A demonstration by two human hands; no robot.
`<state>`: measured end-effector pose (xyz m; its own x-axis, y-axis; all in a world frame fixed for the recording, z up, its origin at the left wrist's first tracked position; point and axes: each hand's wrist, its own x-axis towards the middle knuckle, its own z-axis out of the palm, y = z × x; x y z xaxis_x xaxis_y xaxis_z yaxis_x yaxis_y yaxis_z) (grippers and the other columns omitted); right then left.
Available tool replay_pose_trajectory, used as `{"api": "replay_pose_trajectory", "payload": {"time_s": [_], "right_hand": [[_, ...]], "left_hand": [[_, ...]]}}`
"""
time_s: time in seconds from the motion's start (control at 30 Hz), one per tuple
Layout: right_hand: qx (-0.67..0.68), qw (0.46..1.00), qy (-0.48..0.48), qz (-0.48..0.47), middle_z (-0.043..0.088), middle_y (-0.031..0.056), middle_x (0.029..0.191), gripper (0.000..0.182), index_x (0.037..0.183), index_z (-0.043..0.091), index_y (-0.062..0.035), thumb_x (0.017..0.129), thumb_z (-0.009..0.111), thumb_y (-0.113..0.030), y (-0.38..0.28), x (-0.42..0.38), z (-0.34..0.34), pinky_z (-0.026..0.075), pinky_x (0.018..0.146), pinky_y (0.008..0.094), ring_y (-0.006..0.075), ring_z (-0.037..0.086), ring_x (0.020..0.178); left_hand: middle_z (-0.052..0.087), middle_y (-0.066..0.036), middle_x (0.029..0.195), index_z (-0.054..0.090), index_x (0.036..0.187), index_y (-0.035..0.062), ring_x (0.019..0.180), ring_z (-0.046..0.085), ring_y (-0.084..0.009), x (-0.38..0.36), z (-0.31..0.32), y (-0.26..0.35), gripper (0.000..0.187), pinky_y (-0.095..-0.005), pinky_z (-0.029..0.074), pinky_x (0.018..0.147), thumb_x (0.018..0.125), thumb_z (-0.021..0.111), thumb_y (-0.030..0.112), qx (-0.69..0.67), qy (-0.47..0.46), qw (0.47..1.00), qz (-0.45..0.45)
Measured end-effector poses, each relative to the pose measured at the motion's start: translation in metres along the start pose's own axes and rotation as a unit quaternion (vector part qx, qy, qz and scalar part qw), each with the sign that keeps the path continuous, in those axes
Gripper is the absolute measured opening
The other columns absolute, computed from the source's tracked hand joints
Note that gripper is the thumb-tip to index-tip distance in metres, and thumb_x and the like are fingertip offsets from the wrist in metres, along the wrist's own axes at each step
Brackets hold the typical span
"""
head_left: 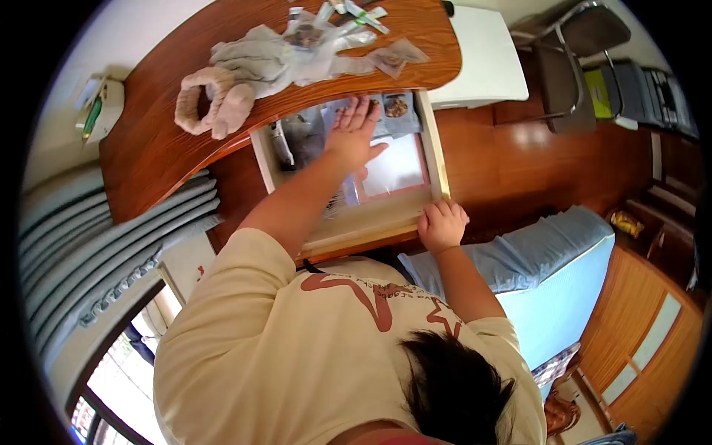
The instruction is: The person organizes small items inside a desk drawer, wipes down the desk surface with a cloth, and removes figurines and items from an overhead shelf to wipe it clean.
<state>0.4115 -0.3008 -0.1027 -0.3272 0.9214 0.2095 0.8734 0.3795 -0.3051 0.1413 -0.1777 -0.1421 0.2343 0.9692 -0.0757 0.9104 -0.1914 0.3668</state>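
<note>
A wooden drawer is pulled out from under a brown desk. My left hand lies palm down inside it with fingers extended, over clear and grey plastic packets. One packet beside the fingertips has brown round shapes on it. To the right of my left wrist is a flat white sheet-like item with a pinkish edge. A narrow black-and-white item lies along the drawer's left side. My right hand is curled over the drawer's near right corner, gripping the edge.
On the desk lie a fluffy pink headband, a crumpled grey cloth and several plastic packets. A white cabinet and a dark chair stand to the right. A blue-covered padded piece is near my right arm. Grey curtains hang left.
</note>
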Motion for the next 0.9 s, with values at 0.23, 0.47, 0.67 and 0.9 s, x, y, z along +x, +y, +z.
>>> {"api": "replay_pose_trajectory", "payload": {"time_s": [0.23,0.47,0.67,0.9], "right_hand": [[-0.009,0.999,-0.041,0.011,0.068,-0.0001,0.097,0.008,0.084,0.069,-0.0153,0.076,0.071,-0.016,-0.030,0.023,-0.011,0.041,0.086,0.0443,0.0269,0.060,0.096],[0.225,0.958,-0.178,0.000,0.070,0.0162,0.102,0.018,0.100,0.068,-0.0029,0.085,0.064,-0.011,-0.116,0.098,0.056,0.051,0.087,0.0432,0.0350,0.064,0.099],[0.103,0.920,-0.373,0.058,0.069,0.0217,0.091,0.019,0.098,0.066,0.0002,0.090,0.053,-0.011,-0.174,0.151,0.160,0.053,0.067,0.0435,0.0326,0.069,0.078],[0.482,0.507,-0.103,0.707,0.059,0.0126,0.079,0.016,0.101,0.060,-0.0038,0.093,0.051,-0.015,-0.218,0.160,0.173,0.043,0.050,0.0385,0.0265,0.060,0.064]], "left_hand": [[0.068,-0.009,0.098,0.070,0.103,0.0128,0.093,0.063,-0.0296,-0.132,-0.067,0.012,0.023,-0.0493,0.047,0.089,0.085,0.063,0.026,-0.126,-0.294,0.943,0.088],[0.068,0.001,0.104,0.072,0.101,0.0156,0.113,0.060,-0.0210,-0.258,-0.075,-0.070,0.020,-0.0437,0.049,0.091,0.083,0.062,0.019,-0.101,-0.114,0.986,0.071],[0.068,0.003,0.118,0.073,0.104,0.0167,0.129,0.054,-0.0222,-0.277,-0.076,-0.078,0.025,-0.0412,0.049,0.101,0.079,0.068,0.018,-0.103,-0.190,0.966,0.141],[0.069,0.002,0.117,0.074,0.105,0.0162,0.129,0.053,-0.0210,-0.269,-0.085,-0.069,0.026,-0.0411,0.046,0.106,0.082,0.063,0.020,-0.119,-0.305,0.938,0.108]]}}
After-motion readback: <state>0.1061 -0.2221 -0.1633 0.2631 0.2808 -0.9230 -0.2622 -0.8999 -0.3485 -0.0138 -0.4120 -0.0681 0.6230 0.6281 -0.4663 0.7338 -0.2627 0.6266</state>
